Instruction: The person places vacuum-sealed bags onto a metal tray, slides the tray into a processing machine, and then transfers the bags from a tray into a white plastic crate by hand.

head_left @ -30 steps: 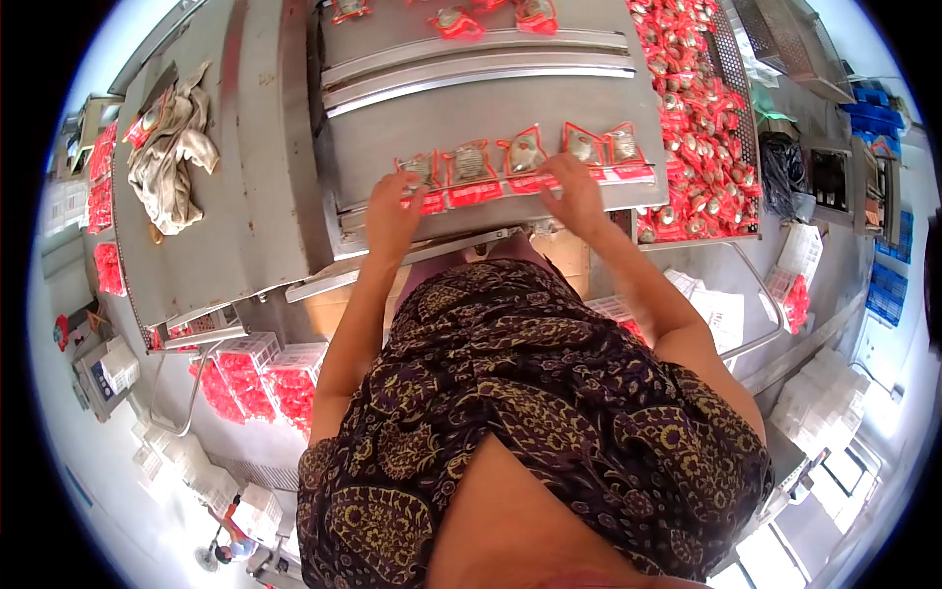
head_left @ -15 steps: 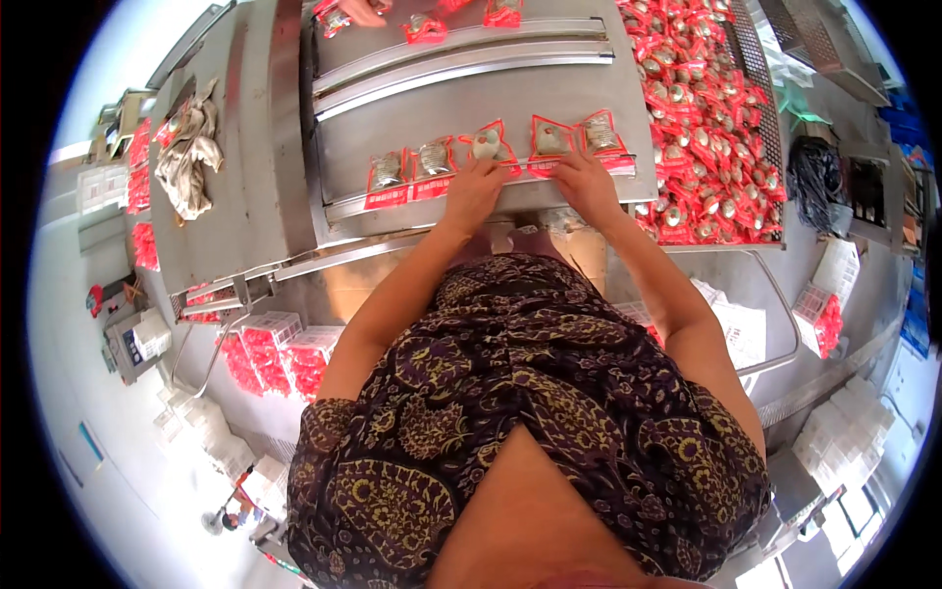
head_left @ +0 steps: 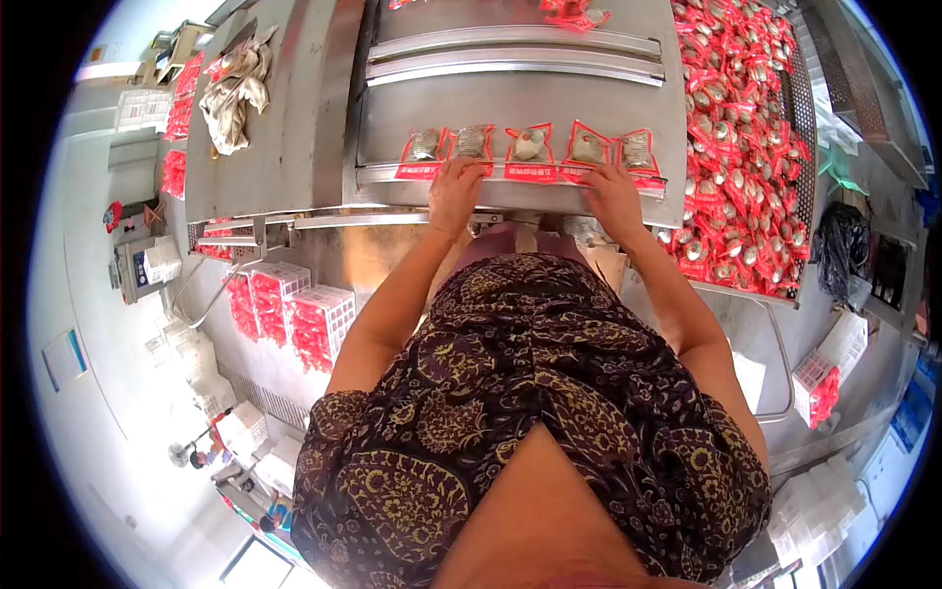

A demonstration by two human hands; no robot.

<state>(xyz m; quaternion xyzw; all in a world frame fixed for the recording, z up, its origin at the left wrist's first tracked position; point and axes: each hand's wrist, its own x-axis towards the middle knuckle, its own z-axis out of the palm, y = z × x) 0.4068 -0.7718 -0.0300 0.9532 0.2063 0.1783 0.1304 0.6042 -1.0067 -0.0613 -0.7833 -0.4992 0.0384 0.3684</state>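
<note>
Several clear food packets with red borders [head_left: 530,144] lie in a row along the near sealing bar [head_left: 388,174] of a steel machine. Each seems to contain a pale, roundish food item, and their red printed ends point toward me. My left hand [head_left: 454,199] has its fingers closed at the lower end of the second packet from the left [head_left: 471,142]. My right hand [head_left: 615,201] is bent over the red ends of the two rightmost packets, nearest the fourth packet [head_left: 589,147]. Its fingertips partly cover those ends.
Across the machine runs a double metal rail [head_left: 510,57], with more red packets [head_left: 577,14] beyond it. To the right, a perforated tray [head_left: 807,147] holds a heap of filled packets. A crumpled cloth [head_left: 235,98] lies on the left steel top. White crates [head_left: 339,306] of red packets stand below.
My left hand has gone from the third packet to the second from the left. My right hand stays by the two rightmost packets. The other person's hand at the far side has left view.
</note>
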